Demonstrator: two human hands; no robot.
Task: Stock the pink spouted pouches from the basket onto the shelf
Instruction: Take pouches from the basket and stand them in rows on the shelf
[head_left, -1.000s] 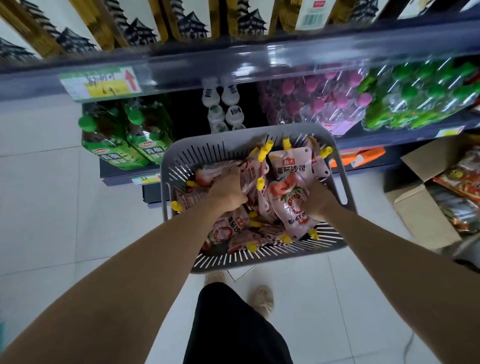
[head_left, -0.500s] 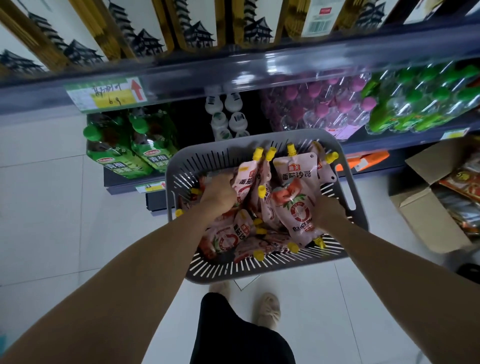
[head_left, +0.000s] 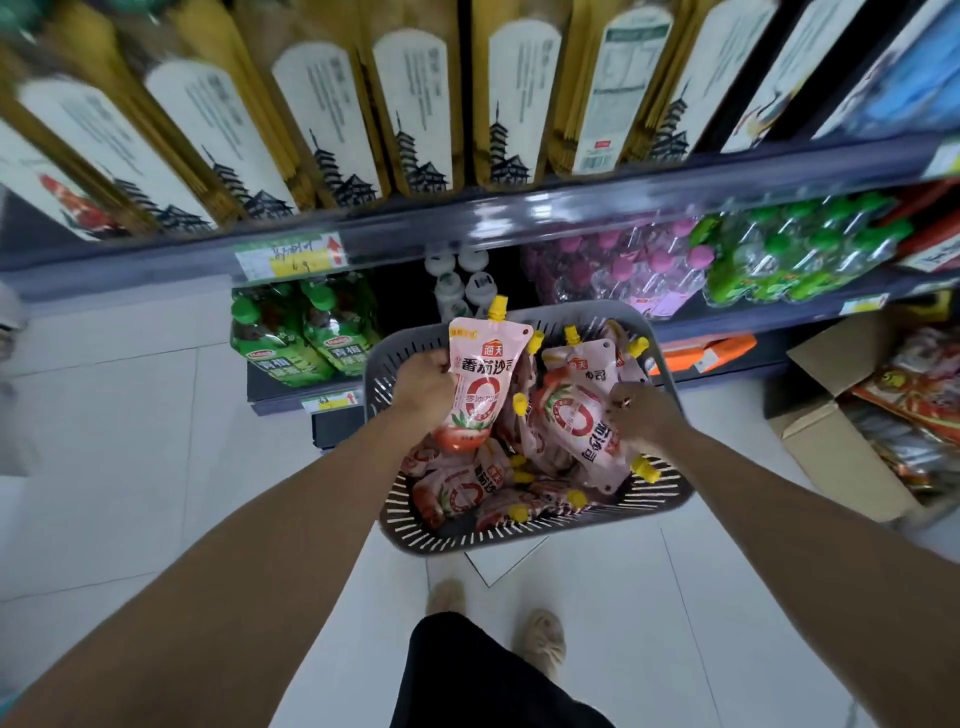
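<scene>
You held one pouch in each hand over the basket (head_left: 670, 379), so the step in hand looked like the lift clear of it. Your left hand (head_left: 423, 387) gripped the left pouch (head_left: 475, 384) by its left edge, thumb across the front. That pouch stood upright with its yellow spout up, above the far left part of the basket and free of the pile (head_left: 467, 488). Your right hand (head_left: 636, 415) had its fingers curled round the right edge of the right pouch (head_left: 576, 421). It leaned left, and its lower end sat down among the others.

To do it well, I judged you needed to draw the right pouch straight up before swinging it away, since spouts beside it could snag. A hold at mid-body suited these soft packs; a squeeze near the spout would likely fold them. It was wise to turn both fronts outward on the way up.

Both forearms reached forward and down, the wrists near level, the left hand farther than the right. The shelf (head_left: 519, 218) ran across just beyond. Noodle packs (head_left: 410, 109) stood above it and bottles (head_left: 649, 270) below. No gap for pouches showed, so I could not tell where they belonged.
</scene>
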